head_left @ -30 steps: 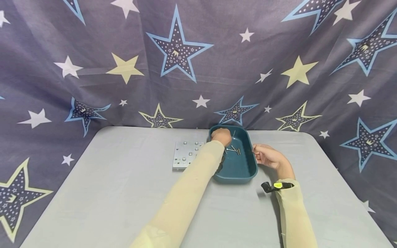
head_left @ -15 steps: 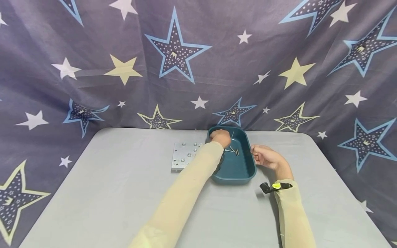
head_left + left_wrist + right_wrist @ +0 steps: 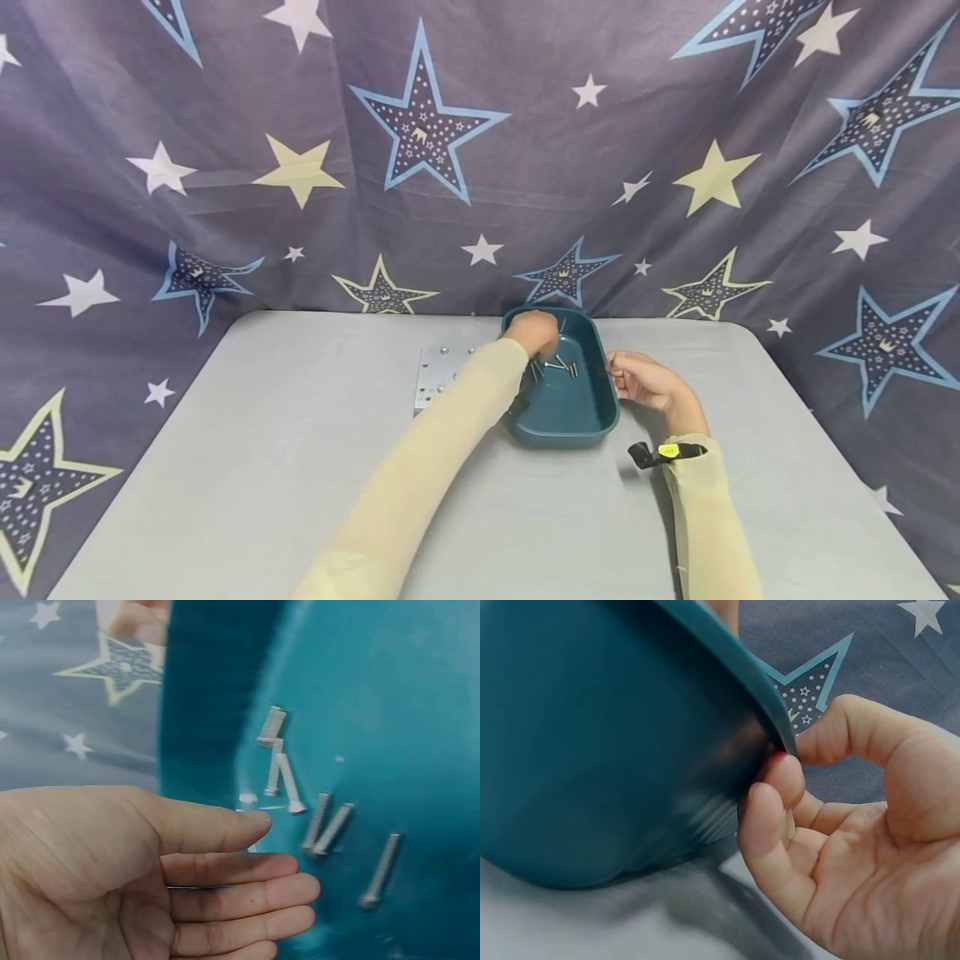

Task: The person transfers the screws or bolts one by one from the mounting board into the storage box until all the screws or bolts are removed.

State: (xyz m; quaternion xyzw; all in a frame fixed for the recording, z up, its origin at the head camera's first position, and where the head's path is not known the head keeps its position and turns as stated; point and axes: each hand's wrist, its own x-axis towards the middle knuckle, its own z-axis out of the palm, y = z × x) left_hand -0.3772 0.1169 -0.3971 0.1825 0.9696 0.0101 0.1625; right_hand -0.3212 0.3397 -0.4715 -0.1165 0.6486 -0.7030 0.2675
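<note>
My left hand (image 3: 536, 332) reaches into the far-left part of a teal plastic tray (image 3: 564, 436). In the left wrist view its fingers extend loosely over the tray floor, the thumb close above the index finger. Several metal screws (image 3: 381, 870) lie scattered just beyond the fingertips, some in overlapping pairs. My right hand (image 3: 643, 381) stays at the tray's right side. Seen from the right wrist, it pinches the rim between thumb and curled fingers.
A silver metal plate (image 3: 435, 364) with screw heads and holes lies left of the tray, partly covered by the left sleeve (image 3: 442, 450). The pale grey table (image 3: 225, 467) ends at a star-patterned curtain (image 3: 247, 100) behind.
The left forearm has swung slightly left, covering more of the plate and uncovering more screws beside the hand. The right hand keeps its grip on the rim.
</note>
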